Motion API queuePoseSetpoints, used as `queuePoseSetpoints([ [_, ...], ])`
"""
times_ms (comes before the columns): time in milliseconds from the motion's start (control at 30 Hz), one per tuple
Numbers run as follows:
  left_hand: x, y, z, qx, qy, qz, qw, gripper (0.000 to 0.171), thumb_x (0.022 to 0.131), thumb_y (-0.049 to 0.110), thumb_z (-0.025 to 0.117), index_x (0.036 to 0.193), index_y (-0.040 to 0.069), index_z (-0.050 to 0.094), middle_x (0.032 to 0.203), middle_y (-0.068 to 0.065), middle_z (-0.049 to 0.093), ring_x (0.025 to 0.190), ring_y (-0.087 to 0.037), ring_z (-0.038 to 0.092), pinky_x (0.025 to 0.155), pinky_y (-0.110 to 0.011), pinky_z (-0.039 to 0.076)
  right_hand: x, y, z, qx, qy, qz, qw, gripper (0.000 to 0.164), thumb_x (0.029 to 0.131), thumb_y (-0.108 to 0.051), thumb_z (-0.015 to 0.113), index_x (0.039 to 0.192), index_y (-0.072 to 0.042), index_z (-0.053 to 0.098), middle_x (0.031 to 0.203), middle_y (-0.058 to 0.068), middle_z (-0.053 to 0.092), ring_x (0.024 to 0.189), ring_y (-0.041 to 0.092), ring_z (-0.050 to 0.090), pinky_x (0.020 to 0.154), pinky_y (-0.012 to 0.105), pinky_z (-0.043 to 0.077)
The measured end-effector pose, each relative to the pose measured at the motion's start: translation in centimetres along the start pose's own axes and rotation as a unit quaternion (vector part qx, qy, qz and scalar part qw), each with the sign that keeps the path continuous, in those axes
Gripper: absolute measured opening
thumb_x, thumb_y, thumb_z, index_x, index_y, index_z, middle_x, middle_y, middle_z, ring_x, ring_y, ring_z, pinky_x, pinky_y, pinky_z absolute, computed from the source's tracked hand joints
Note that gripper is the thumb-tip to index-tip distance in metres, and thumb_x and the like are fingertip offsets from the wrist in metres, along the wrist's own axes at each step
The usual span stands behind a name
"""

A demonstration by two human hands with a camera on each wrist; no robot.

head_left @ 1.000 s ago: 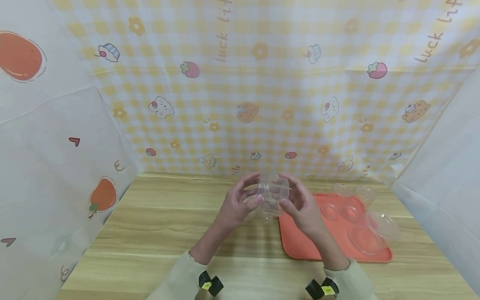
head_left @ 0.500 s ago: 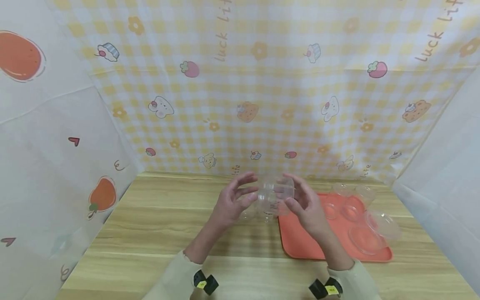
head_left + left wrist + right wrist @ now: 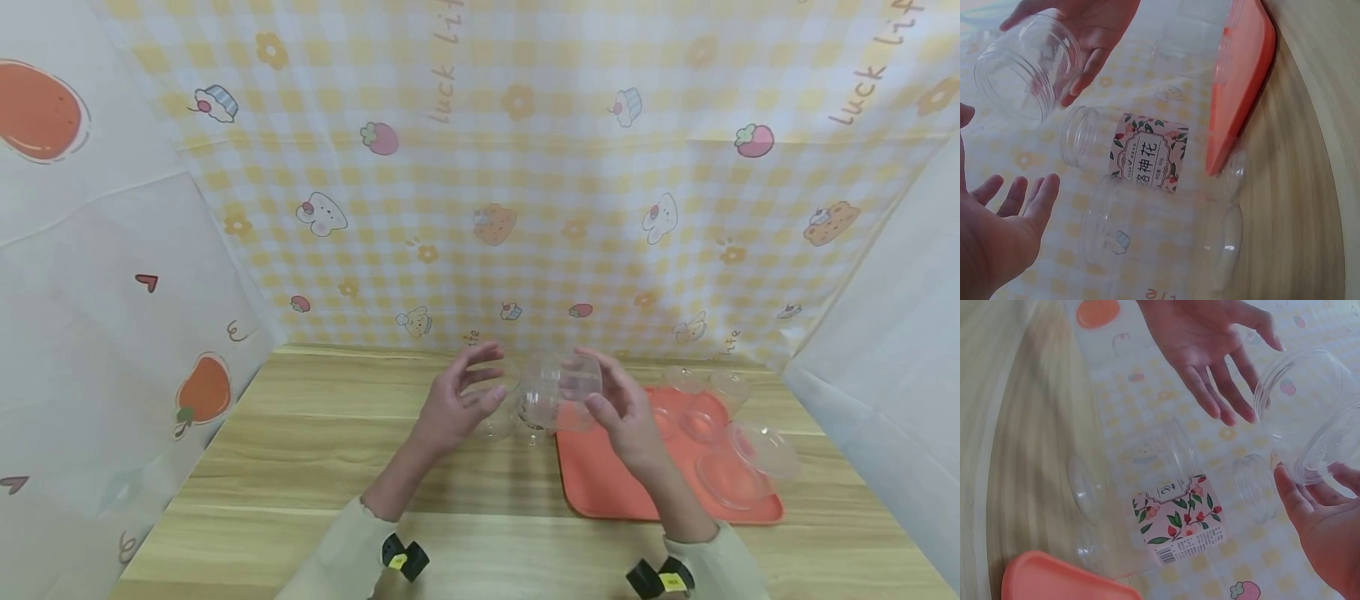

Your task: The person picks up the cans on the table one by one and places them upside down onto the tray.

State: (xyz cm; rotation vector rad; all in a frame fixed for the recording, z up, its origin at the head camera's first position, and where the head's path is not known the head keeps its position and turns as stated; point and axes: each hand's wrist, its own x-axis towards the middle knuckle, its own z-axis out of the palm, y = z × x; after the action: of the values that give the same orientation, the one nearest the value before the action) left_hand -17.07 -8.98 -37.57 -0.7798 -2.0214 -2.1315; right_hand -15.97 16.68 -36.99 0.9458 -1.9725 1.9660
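A clear plastic jar point(image 3: 581, 379) is held in the air by my right hand point(image 3: 630, 421), its threaded mouth turned toward the left. Fingers and thumb of that hand curl round the jar's closed end, as the right wrist view also shows. To the left, my left hand point(image 3: 453, 404) has its fingers spread and apart from the jar. Behind the hands stands a clear jar with a pink floral label point(image 3: 1150, 153). Beside it is an unlabelled clear jar point(image 3: 1160, 228), partly hidden by my left hand in the head view.
An orange-red tray point(image 3: 600, 487) lies on the wooden table point(image 3: 315, 492) at the right. Several clear round containers point(image 3: 765, 450) are on it or at its edge. A yellow checked cloth point(image 3: 450, 275) hangs along the back of the table.
My hands have drawn apart. The left hand has let go of the jar and moved left, while the right hand has carried the jar to the right. The labelled jar behind shows more.
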Motion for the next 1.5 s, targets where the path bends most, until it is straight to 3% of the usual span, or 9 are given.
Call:
queuePoseSetpoints([
  [100,0.2,-0.1,-0.3,0.007,0.005,0.006,0.9999,0.06,0.092,0.01,0.071,0.147,0.008,0.048,0.143,-0.021,0.048,0.126,-0.044,0.052,0.097,-0.038,0.053,0.0,0.0,-0.2,0.003,0.002,-0.01,1.0,0.047,0.104,-0.009,0.054,0.147,0.006,0.042,0.131,0.023,0.058,0.111,0.029,0.066,0.089,0.043,0.057],
  [300,0.4,-0.4,-0.7,0.031,0.021,0.008,0.9993,0.064,0.089,0.01,0.075,0.146,0.008,0.048,0.142,-0.018,0.05,0.125,-0.036,0.053,0.1,-0.041,0.051,-0.1,-0.1,-0.7,0.015,0.004,-0.027,1.0,0.048,0.106,-0.022,0.056,0.146,0.003,0.047,0.127,0.017,0.062,0.107,0.027,0.067,0.089,0.037,0.058],
  [467,0.6,-0.7,-1.1,0.066,0.029,0.017,0.9973,0.066,0.088,0.011,0.077,0.147,0.008,0.048,0.142,-0.014,0.051,0.128,-0.038,0.051,0.104,-0.046,0.047,-0.1,-0.3,-0.9,0.008,0.005,-0.032,0.999,0.045,0.106,-0.017,0.055,0.145,0.004,0.047,0.126,0.018,0.062,0.106,0.026,0.068,0.088,0.036,0.058],
  [633,0.9,-0.9,-1.5,0.098,0.03,0.024,0.9945,0.068,0.088,0.013,0.079,0.147,0.009,0.048,0.143,-0.012,0.051,0.13,-0.036,0.049,0.107,-0.044,0.044,-0.3,-0.3,-1.3,0.012,0.006,-0.035,0.999,0.044,0.106,-0.013,0.054,0.145,0.007,0.046,0.126,0.019,0.062,0.106,0.026,0.068,0.088,0.036,0.058],
  [900,1.2,-1.3,-2.0,0.162,0.018,-0.002,0.9866,0.075,0.086,0.02,0.081,0.151,0.011,0.044,0.149,-0.01,0.046,0.135,-0.029,0.042,0.111,-0.05,0.038,-0.5,-0.3,-1.9,0.001,0.01,-0.032,0.999,0.042,0.105,-0.007,0.052,0.145,0.006,0.047,0.127,0.017,0.064,0.106,0.025,0.068,0.087,0.036,0.058],
  [1233,1.6,-1.4,-2.2,0.207,-0.003,-0.035,0.9777,0.08,0.085,0.026,0.084,0.153,0.014,0.044,0.155,-0.008,0.038,0.139,-0.036,0.036,0.113,-0.05,0.035,-0.9,-0.5,-2.7,-0.023,0.018,-0.014,0.999,0.043,0.103,0.001,0.05,0.145,0.007,0.046,0.125,0.026,0.061,0.106,0.028,0.068,0.086,0.036,0.058],
  [1500,2.1,-1.5,-2.3,0.237,-0.012,-0.051,0.97,0.081,0.083,0.024,0.085,0.152,0.015,0.044,0.156,-0.012,0.038,0.14,-0.027,0.036,0.112,-0.054,0.035,-1.3,-0.2,-3.9,-0.046,0.01,-0.008,0.999,0.045,0.101,0.005,0.047,0.146,0.007,0.044,0.128,0.023,0.06,0.109,0.029,0.066,0.088,0.036,0.057],
])
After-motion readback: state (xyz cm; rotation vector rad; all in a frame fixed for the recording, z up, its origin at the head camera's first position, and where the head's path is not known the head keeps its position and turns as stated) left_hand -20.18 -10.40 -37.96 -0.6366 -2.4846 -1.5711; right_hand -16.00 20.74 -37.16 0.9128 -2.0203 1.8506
